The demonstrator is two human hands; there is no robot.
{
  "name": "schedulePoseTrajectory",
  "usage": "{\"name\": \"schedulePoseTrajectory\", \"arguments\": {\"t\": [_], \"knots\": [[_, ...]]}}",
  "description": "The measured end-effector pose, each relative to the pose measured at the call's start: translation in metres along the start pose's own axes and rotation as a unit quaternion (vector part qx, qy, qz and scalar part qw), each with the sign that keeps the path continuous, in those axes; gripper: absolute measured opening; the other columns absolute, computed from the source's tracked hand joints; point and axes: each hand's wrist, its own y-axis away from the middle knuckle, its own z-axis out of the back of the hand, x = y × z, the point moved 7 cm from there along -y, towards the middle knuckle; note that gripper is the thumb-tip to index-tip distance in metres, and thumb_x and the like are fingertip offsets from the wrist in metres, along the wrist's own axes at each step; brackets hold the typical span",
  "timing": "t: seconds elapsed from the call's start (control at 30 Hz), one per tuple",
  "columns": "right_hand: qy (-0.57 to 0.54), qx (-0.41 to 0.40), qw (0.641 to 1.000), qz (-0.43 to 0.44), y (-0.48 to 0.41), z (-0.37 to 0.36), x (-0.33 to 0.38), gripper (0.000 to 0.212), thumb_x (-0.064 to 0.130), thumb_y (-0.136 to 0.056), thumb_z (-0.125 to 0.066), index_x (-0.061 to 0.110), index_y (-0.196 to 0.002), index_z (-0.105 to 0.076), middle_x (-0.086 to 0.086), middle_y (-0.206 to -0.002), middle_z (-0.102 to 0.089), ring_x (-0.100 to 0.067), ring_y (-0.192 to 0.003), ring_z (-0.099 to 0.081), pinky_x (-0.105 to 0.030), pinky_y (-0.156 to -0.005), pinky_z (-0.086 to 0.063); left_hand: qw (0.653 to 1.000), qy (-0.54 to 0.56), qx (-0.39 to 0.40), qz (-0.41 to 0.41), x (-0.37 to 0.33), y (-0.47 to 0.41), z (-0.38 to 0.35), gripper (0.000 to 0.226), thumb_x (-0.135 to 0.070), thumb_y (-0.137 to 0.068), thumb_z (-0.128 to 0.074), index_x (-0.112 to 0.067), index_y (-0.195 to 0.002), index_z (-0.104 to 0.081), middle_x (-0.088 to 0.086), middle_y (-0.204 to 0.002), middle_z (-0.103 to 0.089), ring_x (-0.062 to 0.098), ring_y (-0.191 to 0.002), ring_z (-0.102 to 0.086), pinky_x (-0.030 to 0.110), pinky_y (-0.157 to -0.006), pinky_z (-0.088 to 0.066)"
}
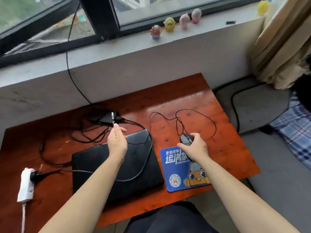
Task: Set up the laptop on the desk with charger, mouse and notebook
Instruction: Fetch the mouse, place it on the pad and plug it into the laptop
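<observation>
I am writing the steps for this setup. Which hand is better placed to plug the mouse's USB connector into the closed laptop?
Probably the left hand: it already pinches the USB plug above the closed laptop. The right hand is busy holding the mouse at the mouse pad's far edge.

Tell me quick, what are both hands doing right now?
Left hand: pinching the USB plug of the mouse cable, held up above the closed laptop.
Right hand: closed around the mouse, at the top edge of the mouse pad.

Cable loops (181, 121) likely cluttering desk (227, 148)
</observation>
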Motion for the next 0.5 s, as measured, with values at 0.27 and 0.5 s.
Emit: {"name": "schedulePoseTrajectory", "arguments": {"t": [0.27, 0.5], "knots": [[-0.001, -0.052, 0.998, 0.034, -0.026, -0.003, 0.036, 0.067, 0.050, -0.073, -0.078, 0.022, -0.127, -0.049, 0.002, -0.114, -0.053, -0.020, -0.102, -0.054, -0.033, -0.085, -0.045, 0.991, 0.064, 0.071, 0.096, 0.025, -0.026, -0.021, 0.023, -0.025, -0.101, -0.041, -0.013, -0.100, -0.061, 0.008, -0.073, -0.056, 0.017, -0.057, -0.063, 0.027, -0.051, -0.054], [0.224, 0.016, 0.974, 0.019, 0.000, -0.049, -0.020, 0.070, 0.059, -0.081, -0.069, 0.015, -0.127, -0.039, -0.009, -0.127, -0.045, -0.032, -0.115, -0.056, -0.039, -0.082, -0.050, 0.976, 0.104, 0.092, 0.169, 0.064, -0.024, -0.016, 0.018, -0.016, -0.101, -0.047, -0.009, -0.101, -0.064, 0.011, -0.087, -0.058, 0.022, -0.078, -0.066, 0.026, -0.063, -0.058]]}}
